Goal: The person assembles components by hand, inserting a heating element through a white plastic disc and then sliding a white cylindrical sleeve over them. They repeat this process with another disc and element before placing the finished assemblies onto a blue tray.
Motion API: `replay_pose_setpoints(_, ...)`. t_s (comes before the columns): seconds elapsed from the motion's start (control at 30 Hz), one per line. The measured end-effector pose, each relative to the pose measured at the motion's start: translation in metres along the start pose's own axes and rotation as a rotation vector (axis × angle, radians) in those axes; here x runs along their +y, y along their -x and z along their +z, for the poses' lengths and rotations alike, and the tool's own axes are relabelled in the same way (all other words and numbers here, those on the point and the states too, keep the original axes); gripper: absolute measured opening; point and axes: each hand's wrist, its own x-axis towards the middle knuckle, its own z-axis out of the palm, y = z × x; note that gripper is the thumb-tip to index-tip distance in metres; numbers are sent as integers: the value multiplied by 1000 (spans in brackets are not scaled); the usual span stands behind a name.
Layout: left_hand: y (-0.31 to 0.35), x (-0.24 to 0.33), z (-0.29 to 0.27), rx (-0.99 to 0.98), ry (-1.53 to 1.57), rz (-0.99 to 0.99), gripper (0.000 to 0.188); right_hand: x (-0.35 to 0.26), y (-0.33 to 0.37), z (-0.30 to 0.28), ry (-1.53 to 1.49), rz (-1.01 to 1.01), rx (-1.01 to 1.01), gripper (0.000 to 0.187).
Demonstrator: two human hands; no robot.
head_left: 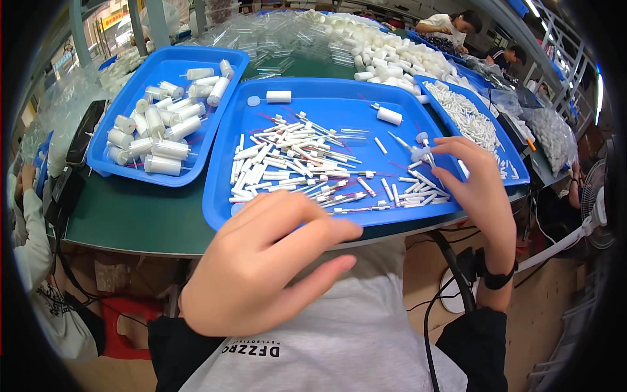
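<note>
Blue plastic trays run along the bench, and from where I stand the leftmost tray (pixel 157 68) holds stubby white cylinders (pixel 155 122). Next comes the left hand (pixel 255 261), blurred, in front of the near rim of the middle tray (pixel 326 108); its thumb and forefinger stand apart with nothing visible between them. Past it lies a tangle of slim white sticks (pixel 261 157). At the tray's right side, the right hand (pixel 470 176) curves thumb and forefinger to a small pale-capped piece (pixel 421 155); I cannot tell whether they pinch it or only touch.

I'd judge this a picking-up or handling step; the next move calls for a light, sure grip. The right rim is close by the wrist, with the rightmost tray (pixel 516 157) just beyond. Easier room lies toward the middle tray's far side, around two loose cylinders (pixel 390 115).
</note>
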Motion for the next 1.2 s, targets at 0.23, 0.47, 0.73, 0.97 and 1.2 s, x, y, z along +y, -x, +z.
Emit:
replay_pose_setpoints(0.23, 4, 9, -27, -180, -29, 324, 21, -43, 57, -66, -57, 115, -116, 24)
replay_pose_setpoints(0.47, 4, 40, -25, -631, -26, 479, 40, -31, 129, -115, -20, 314, -877, 23)
replay_pose_setpoints(0.73, 8, 32, -34, -971, -272, 283, 17, 2, 186, -107, 158, 655, -976, 31)
replay_pose_setpoints(0.97, 57, -10, -78, -1148, -442, -456, 22, -6, 197, -90, 96, 954, -1205, 69)
replay_pose_setpoints(1.2, 141, -62, -89, -827, -424, -831, 42, -5, 217, -60, -687, 1293, -530, 39)
